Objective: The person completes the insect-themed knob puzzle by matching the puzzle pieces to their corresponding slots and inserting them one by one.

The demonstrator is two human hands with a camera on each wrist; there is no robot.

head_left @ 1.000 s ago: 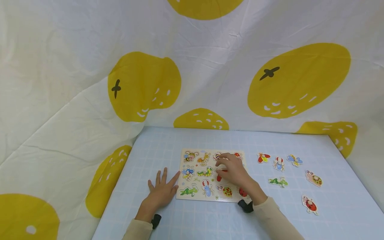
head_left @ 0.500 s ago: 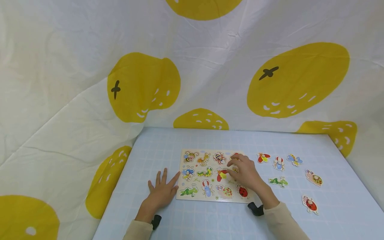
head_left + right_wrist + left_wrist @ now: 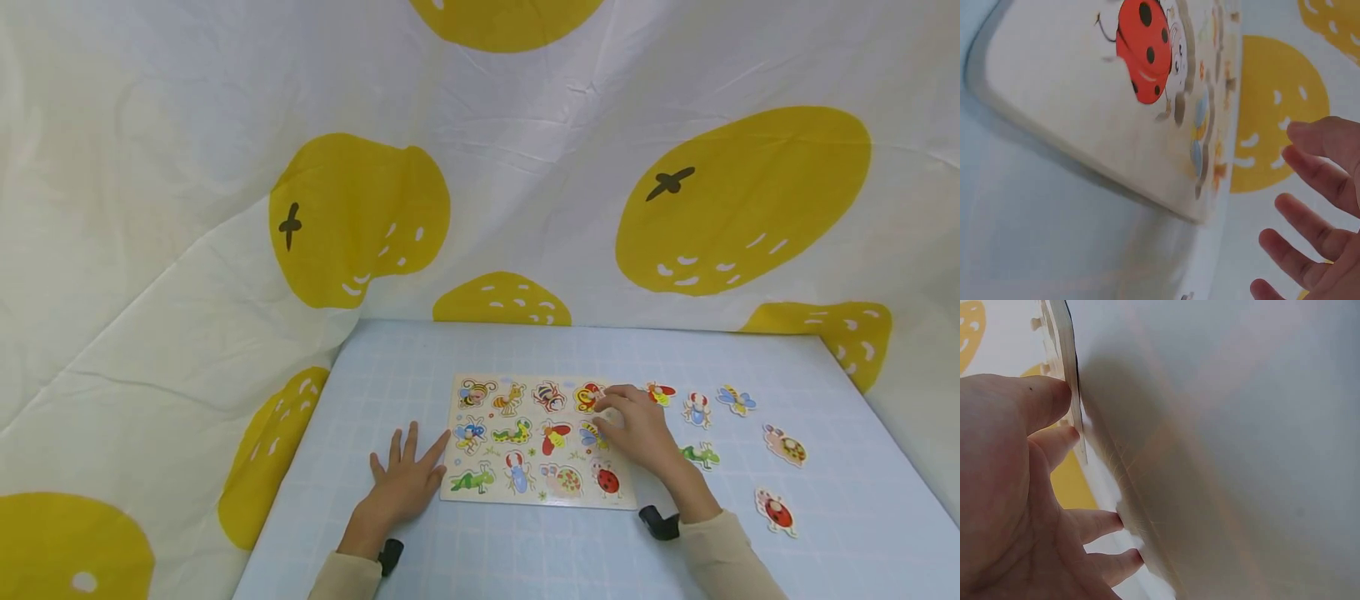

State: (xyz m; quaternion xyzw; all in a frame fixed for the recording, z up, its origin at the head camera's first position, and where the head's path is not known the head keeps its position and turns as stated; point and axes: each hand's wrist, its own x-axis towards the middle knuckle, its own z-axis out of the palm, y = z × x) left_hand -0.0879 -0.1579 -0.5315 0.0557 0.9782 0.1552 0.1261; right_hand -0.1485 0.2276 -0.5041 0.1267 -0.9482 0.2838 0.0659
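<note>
A wooden insect puzzle board [image 3: 491,457] lies on the table, with knobbed pieces in several of its spots. My left hand [image 3: 407,486] rests flat on the cloth, fingers spread; in the left wrist view its thumb and a finger touch the board's side edge [image 3: 1067,350]. Over the board's right edge hovers my right hand [image 3: 641,429], fingers loosely bent and holding nothing. Nearest to it are the butterfly [image 3: 587,397] and the striped blue-winged insect picture [image 3: 588,435]. The ladybug picture [image 3: 1144,50] shows flat in the right wrist view.
Loose pieces lie right of the board: a red-winged insect [image 3: 660,393], a stag beetle [image 3: 697,410], a blue-winged bee [image 3: 737,401], a green grasshopper [image 3: 703,456], a spotted pink bug [image 3: 785,447] and a ladybug [image 3: 777,512]. A patterned curtain [image 3: 525,167] hangs behind.
My right hand has moved right, from over the middle of the board to its right edge, uncovering the spider and the red-winged insect picture. The left hand has stayed in place.
</note>
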